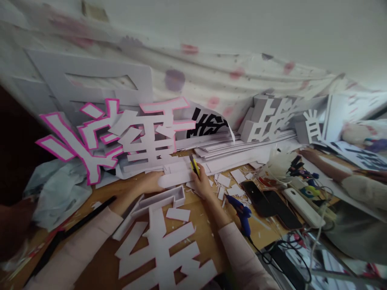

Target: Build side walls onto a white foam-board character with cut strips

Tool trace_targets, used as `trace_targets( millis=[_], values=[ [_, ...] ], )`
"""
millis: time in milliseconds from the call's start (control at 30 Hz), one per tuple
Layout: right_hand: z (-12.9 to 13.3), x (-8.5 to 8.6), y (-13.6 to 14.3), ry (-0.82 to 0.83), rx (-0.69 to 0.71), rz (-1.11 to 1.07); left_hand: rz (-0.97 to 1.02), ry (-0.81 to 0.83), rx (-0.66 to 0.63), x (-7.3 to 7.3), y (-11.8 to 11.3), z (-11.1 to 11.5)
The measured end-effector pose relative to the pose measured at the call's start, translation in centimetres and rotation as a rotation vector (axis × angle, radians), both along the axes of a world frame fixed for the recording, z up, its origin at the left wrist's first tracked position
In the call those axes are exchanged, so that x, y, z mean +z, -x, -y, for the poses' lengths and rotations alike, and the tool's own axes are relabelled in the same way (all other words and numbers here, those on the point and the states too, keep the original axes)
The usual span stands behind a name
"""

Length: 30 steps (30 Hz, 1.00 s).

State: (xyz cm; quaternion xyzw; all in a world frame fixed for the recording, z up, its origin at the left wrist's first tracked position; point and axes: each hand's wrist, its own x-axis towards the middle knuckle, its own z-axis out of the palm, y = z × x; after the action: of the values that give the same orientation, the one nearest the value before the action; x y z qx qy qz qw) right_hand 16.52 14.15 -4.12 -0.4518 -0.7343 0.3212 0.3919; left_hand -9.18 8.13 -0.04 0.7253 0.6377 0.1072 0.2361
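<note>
In my right hand [202,184] is a yellow and black utility knife [195,165], its tip pointing up. My left hand [150,182] grips the left end of a white foam-board strip [177,178]; the strip's right end lies by my right hand. Just below the strip sits a large white foam-board character [163,241] with pink-marked edges, flat on the table. Part of its top carries raised side walls [157,201]. A small loose white rectangle [178,214] lies beside it.
A pink-edged white character [99,141] leans at the back, near stacked white strips [242,149]. Scraps [223,180], a blue glue gun [242,209], phones [256,197] and a white power bank [304,207] lie to the right. Another person's arm [329,165] reaches in there.
</note>
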Motion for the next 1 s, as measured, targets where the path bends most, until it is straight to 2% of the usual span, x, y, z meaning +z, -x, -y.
trace_targets(
  millis=[200, 433, 700, 867, 1000],
  values=[
    [1.5, 0.8, -2.6, -0.003, -0.134, 0.168, -0.017, 0.015, 0.032, 0.1, -0.5, -0.3],
    [4.6, 1.0, -2.6, 0.037, -0.128, 0.341, 0.027, -0.003, 0.038, -0.5, -2.5, -2.5],
    [5.6, 1.0, -3.5, 0.075, -0.192, 0.444, 0.070, -0.029, 0.084, -0.4, -3.6, -1.9],
    [5.6, 1.0, -4.1, 0.081, -0.194, 0.439, 0.108, -0.012, 0.057, 0.6, -3.2, -2.1],
    [5.7, 1.0, -3.8, 0.078, -0.164, 0.425, 0.193, 0.001, 0.102, 1.1, -1.8, -1.8]
  ],
)
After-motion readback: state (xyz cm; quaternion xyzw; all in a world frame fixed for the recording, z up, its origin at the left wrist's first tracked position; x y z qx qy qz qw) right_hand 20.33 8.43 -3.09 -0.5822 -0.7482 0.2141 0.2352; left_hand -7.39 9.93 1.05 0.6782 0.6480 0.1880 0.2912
